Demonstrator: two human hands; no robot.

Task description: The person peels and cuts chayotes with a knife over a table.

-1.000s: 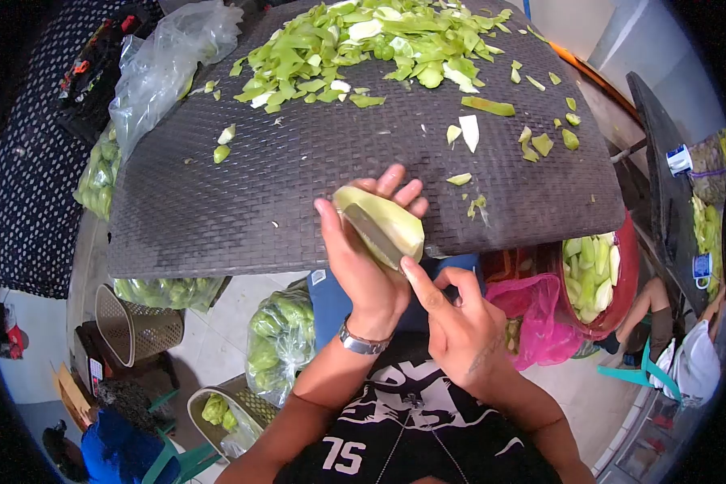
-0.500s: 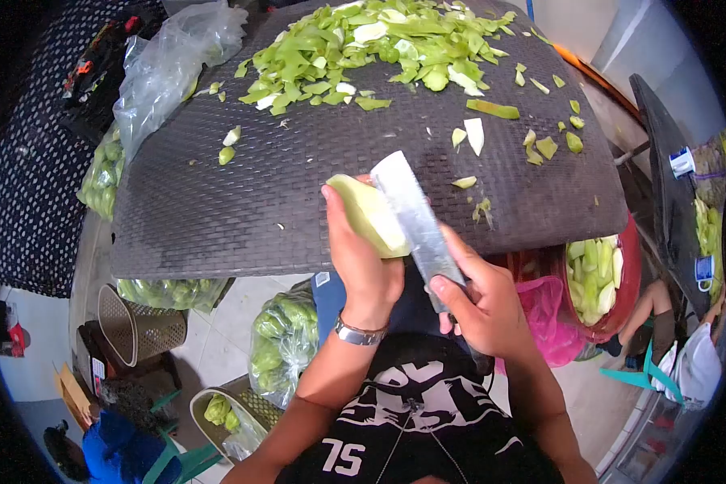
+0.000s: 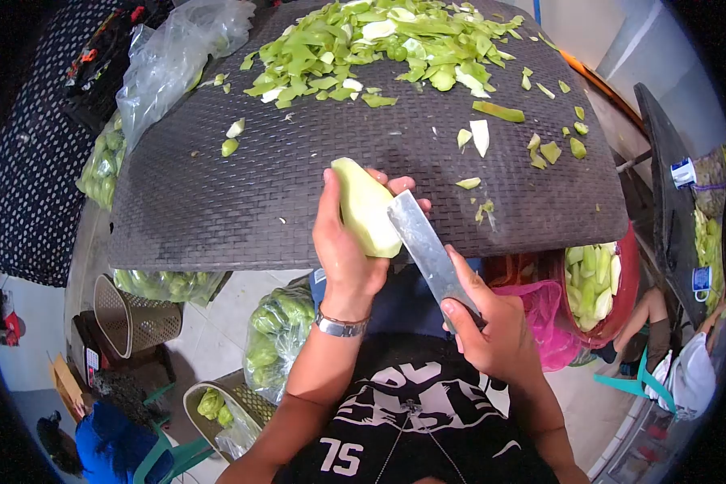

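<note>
My left hand (image 3: 348, 250) cradles a peeled pale green chayote (image 3: 365, 211), thumb along its left side and fingertips showing behind it. In my right hand (image 3: 488, 323) is a broad-bladed knife (image 3: 431, 250), gripped at the base of the blade with the handle mostly hidden. The blade points up and to the left, its tip close to the chayote's right side; whether they touch I cannot tell. Both are above the near edge of a dark woven table (image 3: 218, 210). A heap of green peelings (image 3: 379, 48) lies across its far part.
Scraps dot the tabletop, with a clear plastic bag (image 3: 177, 60) at its far left corner. Below right stand a red basin (image 3: 633, 274) of peeled pieces and a pink net bag (image 3: 544, 323). A bag of green chayotes (image 3: 276, 335) and a basket (image 3: 137, 323) sit on the floor. Other people sit nearby.
The knife has moved down and right, away from across the chayote. My left hand has shifted slightly left and turned the chayote more upright, its pale face now more exposed.
</note>
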